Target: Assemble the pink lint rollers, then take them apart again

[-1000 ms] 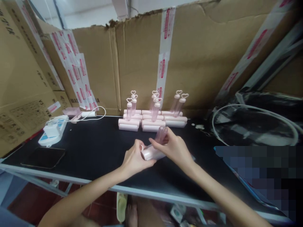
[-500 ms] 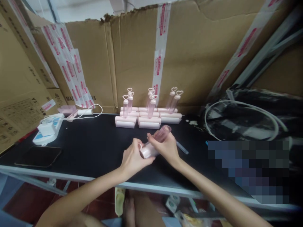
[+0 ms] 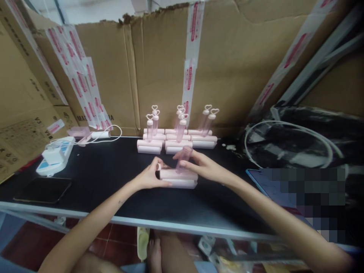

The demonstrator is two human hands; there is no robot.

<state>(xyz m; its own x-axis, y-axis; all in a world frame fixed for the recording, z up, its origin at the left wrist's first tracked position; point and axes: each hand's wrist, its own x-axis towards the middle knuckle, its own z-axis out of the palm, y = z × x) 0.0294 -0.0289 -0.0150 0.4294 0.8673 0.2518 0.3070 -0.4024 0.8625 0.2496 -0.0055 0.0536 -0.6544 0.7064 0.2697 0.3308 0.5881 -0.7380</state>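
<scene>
The left hand (image 3: 148, 175) is bent around the left end of the pink base (image 3: 179, 175), its thumb along the near side and a small pale bit (image 3: 159, 167) at its forefinger. The right hand (image 3: 190, 160) has thumb and fingers closed round the clear tube (image 3: 186, 153), which rises from the base over the middle of the tabletop (image 3: 113, 178). Just beyond stand similar pieces (image 3: 149, 146) with heart caps (image 3: 212, 116).

On the far cardboard (image 3: 159, 72), "MA" and "IA" can be read, with tape (image 3: 92, 79) between; the tape's red print is too small to read. The left box (image 3: 25, 91) shows "V3" and "V6".

The base sits well apart from the tabletop's pale near edge. Black surface stretches left to the phone (image 3: 42, 189) and power strip (image 3: 68, 148), and right to the blue-edged tablet (image 3: 258, 180)
</scene>
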